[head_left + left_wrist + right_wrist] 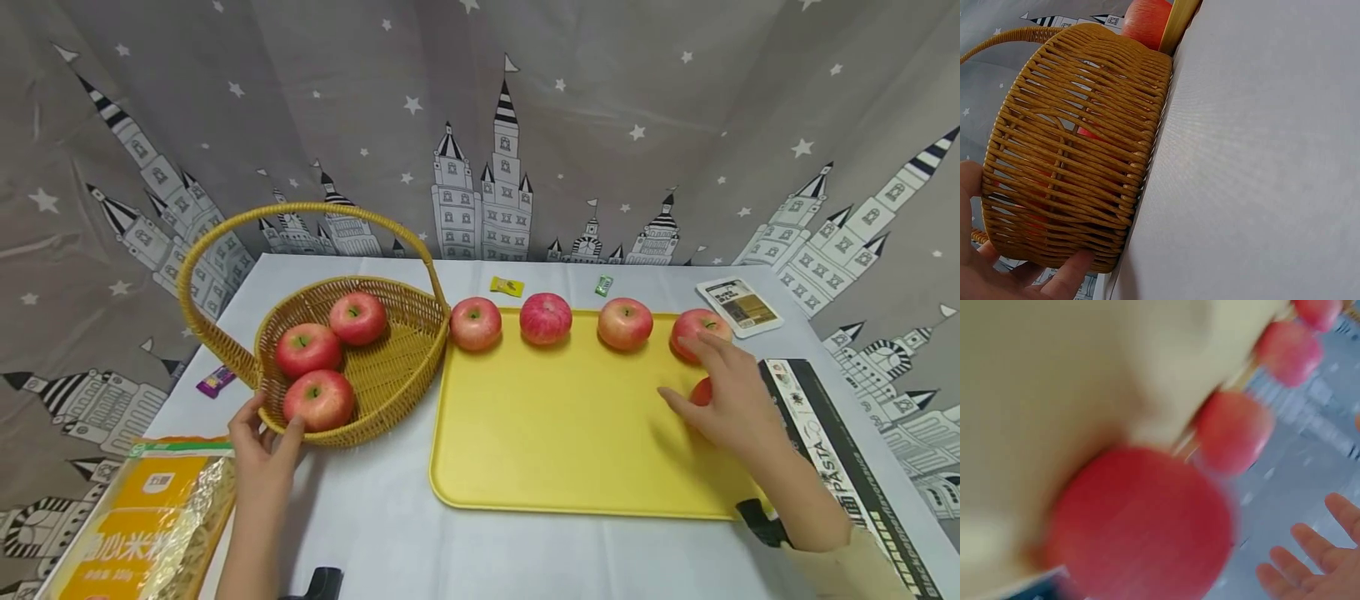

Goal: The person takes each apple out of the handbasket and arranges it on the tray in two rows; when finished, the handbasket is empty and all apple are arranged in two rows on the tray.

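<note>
Head view records two hands at work over a white desk [525, 550]. Left hand [262, 442] rests against the near rim of a woven wicker basket [397, 367], thumb and fingers lightly curled on the weave; the left wrist view confirms fingertips [1069, 275] touching the basket's lower wall. Three red apples lie in the basket, the nearest apple [318, 398] just beyond the fingers. Right hand [731, 400] hovers over the right part of a yellow tray [570, 442], fingers spread and relaxed, holding nothing; a partly hidden apple [701, 390] sits beneath the palm, and whether the hand touches it cannot be told. Four more apples stand in a row along the tray's far edge, the rightmost apple [693, 329] just behind the fingertips. Right wrist view is heavily blurred, showing one large red apple [1141, 525] close to the camera. A pasta box [840, 458] lies right of the tray; a yellow packet [150, 517] lies near the left forearm.
</note>
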The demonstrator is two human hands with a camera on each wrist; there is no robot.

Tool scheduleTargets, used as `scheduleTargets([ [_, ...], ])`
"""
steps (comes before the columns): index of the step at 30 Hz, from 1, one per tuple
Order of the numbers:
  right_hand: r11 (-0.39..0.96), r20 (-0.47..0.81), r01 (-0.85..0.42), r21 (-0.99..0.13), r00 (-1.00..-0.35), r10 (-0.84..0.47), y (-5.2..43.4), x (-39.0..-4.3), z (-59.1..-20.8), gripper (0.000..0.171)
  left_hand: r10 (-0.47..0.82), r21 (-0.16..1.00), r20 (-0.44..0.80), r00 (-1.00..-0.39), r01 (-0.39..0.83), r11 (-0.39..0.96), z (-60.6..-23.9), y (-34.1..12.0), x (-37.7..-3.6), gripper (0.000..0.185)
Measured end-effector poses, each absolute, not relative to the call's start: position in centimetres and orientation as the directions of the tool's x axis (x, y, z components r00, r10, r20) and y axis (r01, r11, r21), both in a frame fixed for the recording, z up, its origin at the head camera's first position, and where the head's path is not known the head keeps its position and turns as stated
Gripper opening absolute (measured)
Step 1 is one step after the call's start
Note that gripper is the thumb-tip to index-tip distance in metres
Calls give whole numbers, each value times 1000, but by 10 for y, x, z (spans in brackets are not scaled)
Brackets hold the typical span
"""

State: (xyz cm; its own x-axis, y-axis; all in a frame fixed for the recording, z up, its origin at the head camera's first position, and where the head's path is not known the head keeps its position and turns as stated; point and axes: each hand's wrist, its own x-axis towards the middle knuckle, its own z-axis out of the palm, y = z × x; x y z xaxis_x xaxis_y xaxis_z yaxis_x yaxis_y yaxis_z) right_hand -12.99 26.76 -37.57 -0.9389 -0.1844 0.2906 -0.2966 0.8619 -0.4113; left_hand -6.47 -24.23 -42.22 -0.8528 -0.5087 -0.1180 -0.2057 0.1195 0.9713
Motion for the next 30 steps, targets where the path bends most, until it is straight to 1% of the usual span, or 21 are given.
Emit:
scheduleTargets([
  [3, 824, 317, -382, -419, -912, -261, 238, -139, -374, 65, -509, 968, -125, -851, -218, 126, -422, -242, -65, 64],
  [8, 756, 261, -488, -436, -872, -413, 171, -153, -373, 65, -508, 969, -124, -852, -214, 122, -423, -242, -67, 64],
  [13, 642, 255, -613, -460, -784, -566, 99, -158, -380, 61, -487, 974, -127, -864, -203, 106, -424, -238, -67, 64],
  [16, 574, 261, -674, -465, -724, -639, 60, -156, -382, 61, -473, 970, -134, -871, -214, 119, -425, -237, -65, 64],
  [19, 521, 268, -721, -458, -670, -692, 23, -157, -380, 60, -467, 968, -140, -873, -219, 120, -424, -237, -65, 64],
  [21, 504, 262, -738, -449, -648, -715, 1, -156, -379, 61, -464, 973, -137, -875, -208, 104, -423, -237, -64, 63],
  [24, 508, 229, -745, -432, -635, -738, -25, -156, -377, 63, -459, 976, -131, -879, -194, 94, -422, -237, -63, 64],
  [30, 575, 98, -717, -394, -655, -750, -73, -161, -374, 67, -476, 973, -120, -871, -199, 120, -420, -241, -62, 64],
])
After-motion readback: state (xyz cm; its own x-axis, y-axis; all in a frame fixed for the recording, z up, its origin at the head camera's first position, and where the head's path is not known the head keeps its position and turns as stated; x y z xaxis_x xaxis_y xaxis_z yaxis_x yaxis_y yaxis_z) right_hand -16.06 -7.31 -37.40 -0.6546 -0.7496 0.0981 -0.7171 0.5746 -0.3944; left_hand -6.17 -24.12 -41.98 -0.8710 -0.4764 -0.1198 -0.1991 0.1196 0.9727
